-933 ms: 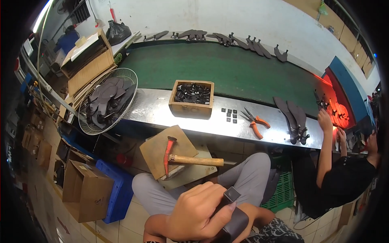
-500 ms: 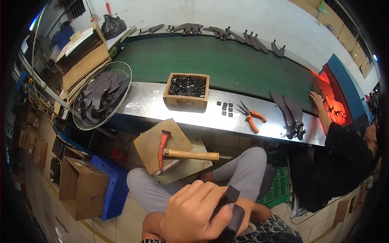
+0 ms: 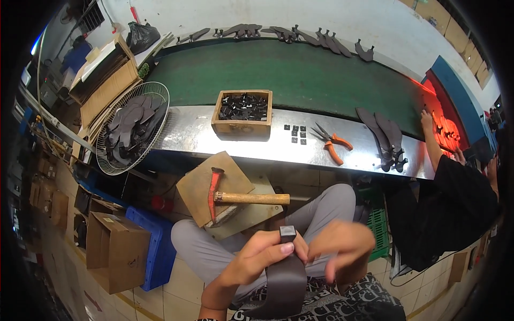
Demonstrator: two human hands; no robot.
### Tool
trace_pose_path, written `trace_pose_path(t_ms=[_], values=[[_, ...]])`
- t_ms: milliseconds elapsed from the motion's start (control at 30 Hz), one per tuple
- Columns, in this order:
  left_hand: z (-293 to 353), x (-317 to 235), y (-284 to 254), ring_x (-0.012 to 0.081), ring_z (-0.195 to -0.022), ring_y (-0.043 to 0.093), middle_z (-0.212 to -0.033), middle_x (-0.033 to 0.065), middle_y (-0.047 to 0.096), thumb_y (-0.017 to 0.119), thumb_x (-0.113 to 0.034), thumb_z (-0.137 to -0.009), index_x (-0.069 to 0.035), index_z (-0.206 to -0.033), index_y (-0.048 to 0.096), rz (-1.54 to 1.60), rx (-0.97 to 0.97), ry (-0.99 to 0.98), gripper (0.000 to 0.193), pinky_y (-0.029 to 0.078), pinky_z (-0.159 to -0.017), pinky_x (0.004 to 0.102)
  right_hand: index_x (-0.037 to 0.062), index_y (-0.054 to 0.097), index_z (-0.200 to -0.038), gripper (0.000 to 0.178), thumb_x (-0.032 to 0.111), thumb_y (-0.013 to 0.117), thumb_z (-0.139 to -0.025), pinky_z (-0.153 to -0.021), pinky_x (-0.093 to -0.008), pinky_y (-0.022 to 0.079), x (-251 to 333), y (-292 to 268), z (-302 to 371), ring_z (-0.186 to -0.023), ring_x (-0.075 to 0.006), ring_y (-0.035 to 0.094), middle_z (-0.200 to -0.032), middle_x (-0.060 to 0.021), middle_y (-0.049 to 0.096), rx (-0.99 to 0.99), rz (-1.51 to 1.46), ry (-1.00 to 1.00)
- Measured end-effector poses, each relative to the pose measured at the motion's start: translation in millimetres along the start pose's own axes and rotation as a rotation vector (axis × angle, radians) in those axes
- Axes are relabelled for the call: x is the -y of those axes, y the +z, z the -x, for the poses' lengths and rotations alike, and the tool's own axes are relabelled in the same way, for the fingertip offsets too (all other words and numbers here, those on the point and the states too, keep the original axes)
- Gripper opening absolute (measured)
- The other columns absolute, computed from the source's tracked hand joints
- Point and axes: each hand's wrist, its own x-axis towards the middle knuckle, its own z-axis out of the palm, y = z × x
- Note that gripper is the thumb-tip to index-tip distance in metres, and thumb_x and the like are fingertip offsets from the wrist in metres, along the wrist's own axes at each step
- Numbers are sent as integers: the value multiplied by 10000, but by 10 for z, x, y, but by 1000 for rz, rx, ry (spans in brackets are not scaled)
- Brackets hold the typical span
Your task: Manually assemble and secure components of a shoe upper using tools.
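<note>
A dark shoe sole with a block heel is in my left hand, low in front of my lap. My left fingers and thumb close around the heel, whose square end points up. To the right hovers my right hand, blurred by motion, apart from the heel; its finger state is unclear. Ahead, a hammer with a red head and wooden handle lies on a tan board. On the metal ledge lie several small black square heel tips and orange-handled pliers.
Black small parts fill a wooden box. A wire basket of soles stands left; two heeled soles lie right. Beyond runs a green conveyor belt. A co-worker sits at right. Cartons and a blue crate stand left.
My right hand has come out from behind my left and moved right. My left hand has turned the sole so the heel's end faces up.
</note>
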Motion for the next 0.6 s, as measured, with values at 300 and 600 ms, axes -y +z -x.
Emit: trace_pose_path(t_ms=[300,600], values=[[177,174,158,178,-1024,552,-1029,99,612,410,-234,-1004,50,-1011,610,267,254,-134,348,405,-942,307,-118,654,-1026,416,261,694,-857,-814,-396,508,-69,335,-279,-924,-351,651,-998,-264,661,-504,-359,-60],[224,47,332,234,-940,578,-978,174,612,533,-222,-896,80,-923,645,403,189,-290,323,456,-834,333,-86,629,-1010,365,247,661,-863,-854,-441,465,-196,429,-339,-979,-345,574,-1013,-246,627,-368,-691,-236]])
